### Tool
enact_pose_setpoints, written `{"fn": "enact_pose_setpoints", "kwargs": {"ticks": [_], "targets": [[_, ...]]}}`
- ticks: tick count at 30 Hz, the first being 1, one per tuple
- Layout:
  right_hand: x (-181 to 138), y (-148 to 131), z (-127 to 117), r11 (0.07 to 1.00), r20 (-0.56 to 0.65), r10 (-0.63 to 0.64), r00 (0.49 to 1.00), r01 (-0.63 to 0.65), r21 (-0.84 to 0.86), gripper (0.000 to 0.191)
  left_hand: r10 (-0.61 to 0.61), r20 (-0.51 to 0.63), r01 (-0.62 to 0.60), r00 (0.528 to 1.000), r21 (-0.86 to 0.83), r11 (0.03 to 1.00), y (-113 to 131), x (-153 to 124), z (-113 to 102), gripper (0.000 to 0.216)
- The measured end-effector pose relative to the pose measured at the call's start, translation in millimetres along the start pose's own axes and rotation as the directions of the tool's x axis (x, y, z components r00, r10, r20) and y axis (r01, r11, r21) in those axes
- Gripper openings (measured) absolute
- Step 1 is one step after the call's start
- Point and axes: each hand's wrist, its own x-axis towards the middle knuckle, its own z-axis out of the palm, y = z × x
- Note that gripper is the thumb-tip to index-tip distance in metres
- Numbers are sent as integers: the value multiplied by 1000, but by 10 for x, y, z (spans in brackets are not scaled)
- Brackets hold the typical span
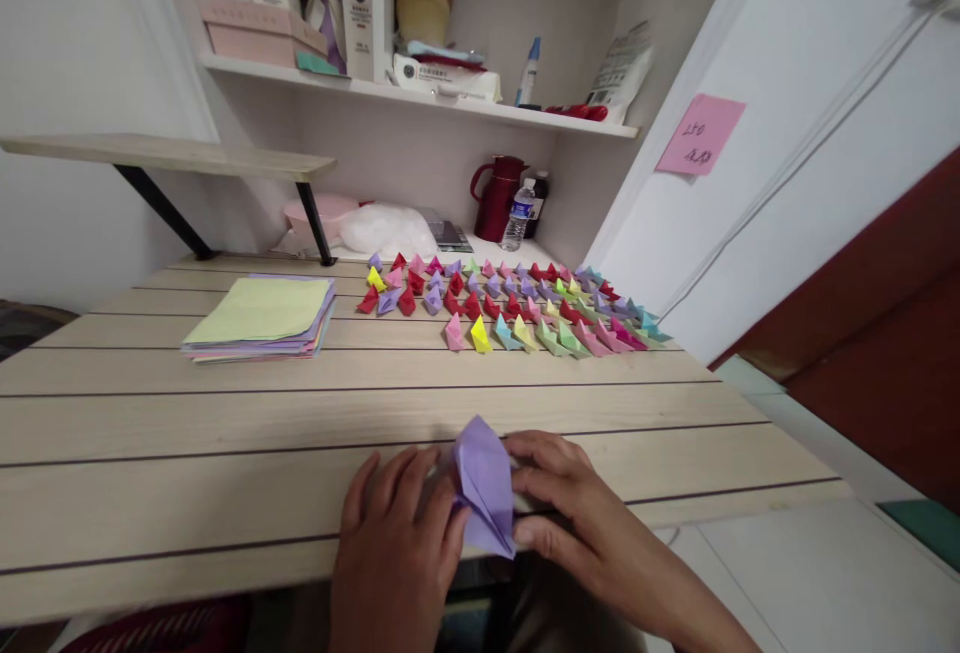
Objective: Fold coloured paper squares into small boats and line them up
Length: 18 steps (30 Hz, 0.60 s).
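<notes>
Paper (484, 483), purple and part-folded, is tilting up between two bare hands, nearer the wearer than the paper stack (262, 318) and off to its right. Left hand (394, 548) is sitting to the near right of the stack; its thumb and forefinger are closing on the purple sheet's left side, remaining fingers are fanning loosely over the table (187, 473). Right hand (574, 503) is lying farther right of the stack, fingers half curling, thumb tip showing at the lower right corner. Whether it is gripping or only brushing that edge, I'm not able to tell; fingertips are partly hiding behind the sheet.

Small paper boats (480, 335) are standing in rows to the right of the stack, many colours; a dark red jug (498, 198) and a water bottle (519, 216) are standing behind and right of it.

Risks, judging from this pose: creases could be going crooked if one hand is pulling harder than the other. Layers could be springing apart if the left pinch is slackening, since little else is clearly holding them. The low corner is pointing at the near table edge, so it could be bending if the hands are dropping there. Thin paper could be tearing at a fold if fingers are prying roughly.
</notes>
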Motion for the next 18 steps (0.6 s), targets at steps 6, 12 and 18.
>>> {"fn": "enact_pose_setpoints", "kwargs": {"ticks": [6,12,18], "targets": [[27,-13,41,975,70,-46,997,60,-212,37,3,-94,-9,996,-63,998,48,77,-33,23],[16,2,68,959,64,-57,996,72,-273,40,33,-40,-36,999,-81,996,6,12,-6,16],[7,36,127,958,-4,-71,997,67,-280,54,-82,45,88,996,-152,984,92,-29,21,26]]}}
